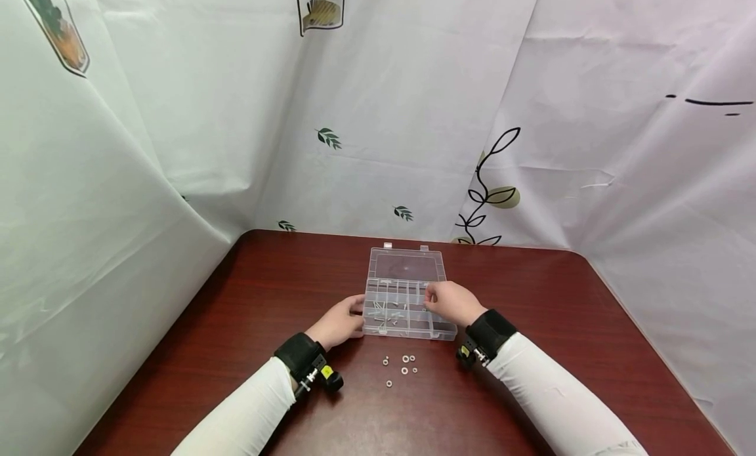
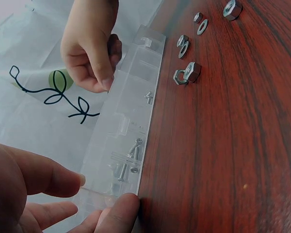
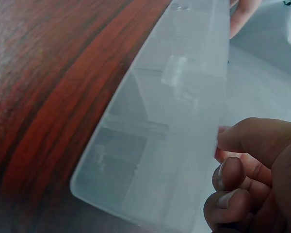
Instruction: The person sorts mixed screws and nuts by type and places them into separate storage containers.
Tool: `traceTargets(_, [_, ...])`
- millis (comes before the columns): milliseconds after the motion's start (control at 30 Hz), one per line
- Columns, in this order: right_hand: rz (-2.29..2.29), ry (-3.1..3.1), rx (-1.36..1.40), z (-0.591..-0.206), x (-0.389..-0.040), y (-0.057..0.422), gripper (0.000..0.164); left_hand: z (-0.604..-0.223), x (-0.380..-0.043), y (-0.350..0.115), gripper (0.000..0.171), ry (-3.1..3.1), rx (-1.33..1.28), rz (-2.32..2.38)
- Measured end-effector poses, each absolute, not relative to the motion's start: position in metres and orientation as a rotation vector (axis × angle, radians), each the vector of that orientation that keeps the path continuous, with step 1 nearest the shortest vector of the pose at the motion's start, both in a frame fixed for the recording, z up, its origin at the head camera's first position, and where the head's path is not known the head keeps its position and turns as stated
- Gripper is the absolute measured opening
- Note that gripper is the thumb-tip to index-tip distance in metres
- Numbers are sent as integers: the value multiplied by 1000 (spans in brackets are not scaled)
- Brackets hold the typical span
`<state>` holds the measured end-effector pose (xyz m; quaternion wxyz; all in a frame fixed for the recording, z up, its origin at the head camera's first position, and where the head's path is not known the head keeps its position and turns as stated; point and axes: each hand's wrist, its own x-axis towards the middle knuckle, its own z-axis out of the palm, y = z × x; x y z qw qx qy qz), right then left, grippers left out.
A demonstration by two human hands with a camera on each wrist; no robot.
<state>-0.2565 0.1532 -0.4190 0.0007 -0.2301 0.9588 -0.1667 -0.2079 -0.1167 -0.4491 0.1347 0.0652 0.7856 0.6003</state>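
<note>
A clear plastic compartment box (image 1: 394, 332) lies on the table, its hinged lid (image 1: 407, 266) laid back behind it. Several screws (image 2: 136, 145) lie in its left compartments. My left hand (image 1: 341, 323) holds the box's left end, thumb at the front and fingers along the side and rim. Over the right compartments is my right hand (image 1: 451, 302), its fingers curled and the thumb and index fingertips together. The box wall partly covers those tips in the right wrist view, and I see nothing between them. Several loose nuts (image 2: 192, 72) and washers (image 2: 202, 27) lie in front of the box.
The dark red wooden table (image 1: 283, 266) extends around the box on all sides. A white printed cloth (image 1: 378, 115) hangs behind the table and along both sides. Both wrists wear black straps with small cameras attached.
</note>
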Motion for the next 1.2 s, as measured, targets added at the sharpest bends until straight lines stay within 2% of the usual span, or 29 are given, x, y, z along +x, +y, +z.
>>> traceTargets(700, [-638, 3017, -688, -409, -243, 157, 10, -445, -206, -116, 60, 2292, 174, 1714])
traceTargets(967, [-625, 3042, -750, -409, -228, 157, 10, -445, -205, -114, 60, 2289, 167, 1729])
traceTargets(1200, [-561, 3029, -911, -409, -208, 150, 12, -446, -205, -114, 61, 2279, 161, 1741])
